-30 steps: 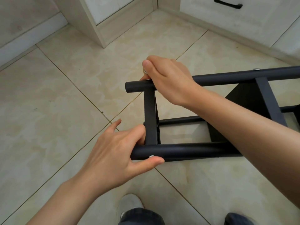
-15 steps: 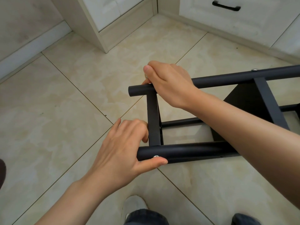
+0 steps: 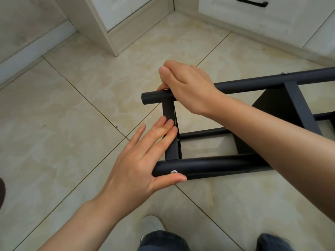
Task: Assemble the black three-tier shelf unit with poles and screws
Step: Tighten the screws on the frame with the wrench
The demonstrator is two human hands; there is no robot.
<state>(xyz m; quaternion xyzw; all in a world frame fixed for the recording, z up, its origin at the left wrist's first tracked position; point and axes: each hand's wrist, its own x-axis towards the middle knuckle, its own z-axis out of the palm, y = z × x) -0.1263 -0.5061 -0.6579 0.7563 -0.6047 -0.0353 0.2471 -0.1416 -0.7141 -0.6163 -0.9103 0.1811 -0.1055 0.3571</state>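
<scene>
Black shelf (image 3: 213,164) is braced at 7 o'clock by the flat left hand (image 3: 134,160) — so the screw (image 3: 165,89) pinched by the right hand (image 3: 186,84) can be turned.

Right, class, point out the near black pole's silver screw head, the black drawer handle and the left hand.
silver screw head (image 3: 174,171), head view, round top.
black drawer handle (image 3: 252,3), head view, bar's middle.
left hand (image 3: 134,163), head view, its back.

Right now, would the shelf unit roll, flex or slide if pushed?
Probably slides: the shelf unit lies on its side on glossy tiles. Rolling seems unlikely, since cross panels tie the round poles together. Likely stiff at the near screw, but the right hand pinches the far screw, so that joint may be loose.
</scene>
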